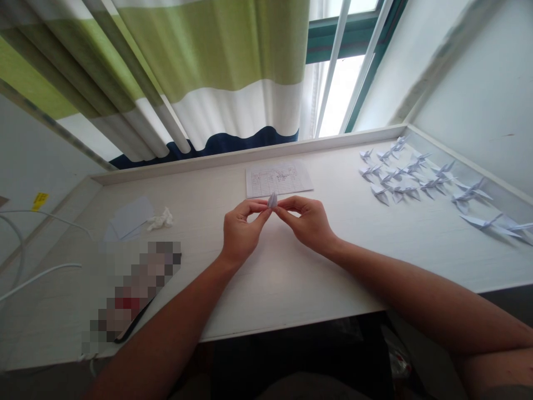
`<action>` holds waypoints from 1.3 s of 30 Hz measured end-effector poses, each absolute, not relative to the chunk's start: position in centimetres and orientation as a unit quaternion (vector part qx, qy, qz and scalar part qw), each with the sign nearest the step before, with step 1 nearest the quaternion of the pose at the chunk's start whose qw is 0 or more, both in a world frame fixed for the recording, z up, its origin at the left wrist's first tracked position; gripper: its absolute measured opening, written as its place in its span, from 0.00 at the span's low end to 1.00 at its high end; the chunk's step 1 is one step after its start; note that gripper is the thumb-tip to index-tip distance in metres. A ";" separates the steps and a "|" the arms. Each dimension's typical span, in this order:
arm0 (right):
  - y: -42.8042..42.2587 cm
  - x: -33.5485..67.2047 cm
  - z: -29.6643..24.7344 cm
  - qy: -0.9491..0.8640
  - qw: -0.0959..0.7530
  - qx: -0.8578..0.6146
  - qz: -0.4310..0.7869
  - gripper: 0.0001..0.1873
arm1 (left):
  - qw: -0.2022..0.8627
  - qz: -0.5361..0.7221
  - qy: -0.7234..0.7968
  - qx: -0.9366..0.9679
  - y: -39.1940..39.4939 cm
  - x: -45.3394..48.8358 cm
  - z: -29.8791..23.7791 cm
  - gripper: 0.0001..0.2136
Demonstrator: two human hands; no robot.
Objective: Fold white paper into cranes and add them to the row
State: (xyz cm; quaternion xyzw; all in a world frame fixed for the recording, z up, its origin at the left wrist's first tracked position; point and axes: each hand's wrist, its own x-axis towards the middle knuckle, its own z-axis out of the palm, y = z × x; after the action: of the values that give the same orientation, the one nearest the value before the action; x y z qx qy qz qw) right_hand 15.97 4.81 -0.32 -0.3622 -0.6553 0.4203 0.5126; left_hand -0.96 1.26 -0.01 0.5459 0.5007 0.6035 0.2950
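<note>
small folded piece (pixel 272 200): matt paper, sharp creases. folded cranes (pixel 428 188): same matt paper look. loose sheets (pixel 131 215): smooth paper. crumpled wad (pixel 161 220): tissue-like, rough. desk (pixel 291 300): wood-look, faint grain, smooth, low sheen. curtain (pixel 233 44): matt cloth. cable (pixel 69 266): smooth, plastic-looking.

Bare grip (pixel 310 225), bare forearms (pixel 387 275) — dark clothing (pixel 312 387) below.

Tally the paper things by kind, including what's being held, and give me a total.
Small folded paper piece in the fingers: 1
Paper cranes: at least 12, overlapping
Printed form: 1
Blank sheets: at least 2, overlapping
Crumpled tissue: 1
Total: at least 17
</note>
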 end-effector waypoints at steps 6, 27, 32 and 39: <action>5.5 15.8 -0.6 -0.581 0.537 -0.325 0.518 0.23 | 0.447 0.625 0.464 0.441 1.8 -1.2 0.2 0.17; 6.1 16.0 -0.7 -0.594 0.505 -0.318 0.540 0.23 | 0.522 0.563 0.479 0.425 1.9 -1.5 0.0 0.20; 6.5 16.3 -1.1 -0.615 0.479 -0.314 0.543 0.23 | 0.538 0.521 0.494 0.443 1.8 -1.6 0.1 0.19; 6.6 16.6 -1.4 -0.727 0.505 -0.317 0.339 0.08 | 0.518 0.522 0.492 0.467 1.7 -1.5 0.1 0.22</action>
State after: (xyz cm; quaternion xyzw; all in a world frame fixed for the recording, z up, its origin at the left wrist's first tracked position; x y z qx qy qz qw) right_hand 16.62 6.62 -1.45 -0.3172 -0.7274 0.3394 0.5050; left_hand -1.50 1.65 0.09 0.4668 0.4918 0.5219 0.5176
